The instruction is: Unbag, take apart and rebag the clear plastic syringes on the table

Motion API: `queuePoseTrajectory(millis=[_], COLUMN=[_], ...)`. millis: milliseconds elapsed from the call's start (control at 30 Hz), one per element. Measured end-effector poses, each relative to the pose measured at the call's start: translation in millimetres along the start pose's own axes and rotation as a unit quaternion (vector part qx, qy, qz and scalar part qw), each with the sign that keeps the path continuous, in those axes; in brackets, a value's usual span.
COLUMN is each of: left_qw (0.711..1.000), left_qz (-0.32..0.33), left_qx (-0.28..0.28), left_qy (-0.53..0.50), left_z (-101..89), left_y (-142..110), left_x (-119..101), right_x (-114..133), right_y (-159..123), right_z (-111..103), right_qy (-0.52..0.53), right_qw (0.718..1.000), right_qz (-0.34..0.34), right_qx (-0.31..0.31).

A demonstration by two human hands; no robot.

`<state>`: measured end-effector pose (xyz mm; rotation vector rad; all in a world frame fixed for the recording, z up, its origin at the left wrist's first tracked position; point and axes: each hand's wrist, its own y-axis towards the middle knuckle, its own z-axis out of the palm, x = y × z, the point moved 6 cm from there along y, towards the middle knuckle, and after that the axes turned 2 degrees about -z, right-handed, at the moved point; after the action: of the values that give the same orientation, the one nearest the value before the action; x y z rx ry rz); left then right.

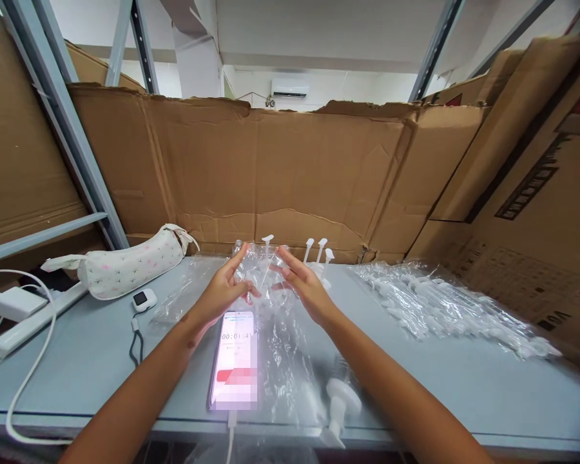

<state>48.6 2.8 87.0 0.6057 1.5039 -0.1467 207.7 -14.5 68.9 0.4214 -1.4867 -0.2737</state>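
Both my hands are raised over the middle of the grey table (101,348). My left hand (225,287) and my right hand (302,280) face each other with fingers partly spread, holding a clear plastic bag (263,270) between them. A white pump dispenser (267,248) with a thin tube shows inside the bag. Below my left hand lies a phone (234,357) with a lit screen showing a timer. A white pump head (341,403) lies by my right forearm near the table's front edge.
Several bagged white pumps (444,303) lie in a heap at the right. Three pump heads (319,248) stand behind my hands. A white pouch (130,264), a small white device (144,299), a charger with cables (17,303) sit left. Cardboard walls surround the table.
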Motion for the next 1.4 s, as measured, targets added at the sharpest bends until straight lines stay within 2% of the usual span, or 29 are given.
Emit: queuePoseTrajectory(millis=[100,267,467,533,633,700,733,800,933,1033,1133,1200,1267,1400], left_qw=[1.0,1.0,1.0,0.999,0.995,0.994,0.994,0.998,0.988,0.961,0.941,0.935,0.938,0.965], left_qz=[-0.022,-0.024,0.002,0.032,0.073,0.079,0.075,0.049,-0.039,-0.069,-0.077,-0.078,-0.062,-0.003], left_qx=[-0.01,-0.019,-0.024,-0.032,-0.048,-0.063,-0.064,-0.028,0.144,0.252,0.318,0.337,0.329,0.226], left_qy=[0.001,-0.007,-0.005,-0.013,-0.038,-0.045,-0.046,-0.042,0.031,0.087,0.082,0.078,0.093,0.136], left_z=[-3.2,-6.3,-7.6,-11.2,-17.8,-22.2,-23.4,-21.1,-5.0,3.8,9.2,12.1,14.9,17.7], left_y=[3.7,6.1,4.5,5.4,7.1,7.3,7.0,5.3,-5.3,-15.8,-23.7,-27.4,-28.4,-21.9], left_x=[8.9,12.2,10.6,8.5,6.4,8.0,9.7,14.5,25.2,28.8,29.8,30.8,31.5,30.4], right_x=[-8.0,-14.5,-0.8,2.6,-2.6,-8.0,-9.9,-12.2,-14.2,-11.7,-8.9,-9.8,-11.4,-11.0], right_y=[2.8,6.8,0.5,-3.7,-11.9,-15.6,-14.8,-9.8,-2.3,-1.3,-2.2,-2.7,-3.1,-3.4], right_z=[-7.7,-11.4,-13.4,-11.8,1.6,6.5,5.0,-5.1,-33.3,-50.1,-60.0,-63.4,-65.6,-62.6], right_qy=[-0.028,-0.044,-0.048,-0.031,-0.014,-0.024,-0.032,-0.05,-0.053,-0.046,-0.055,-0.054,-0.051,-0.06], right_qw=[0.999,0.999,0.998,0.999,0.989,0.979,0.981,0.992,0.996,0.989,0.982,0.979,0.976,0.976], right_qz=[0.0,0.007,-0.014,-0.008,0.054,0.083,0.083,0.066,0.031,0.004,-0.022,-0.03,-0.037,-0.045], right_qx=[-0.036,-0.031,-0.036,-0.002,0.137,0.185,0.172,0.095,-0.067,-0.138,-0.181,-0.196,-0.21,-0.204])
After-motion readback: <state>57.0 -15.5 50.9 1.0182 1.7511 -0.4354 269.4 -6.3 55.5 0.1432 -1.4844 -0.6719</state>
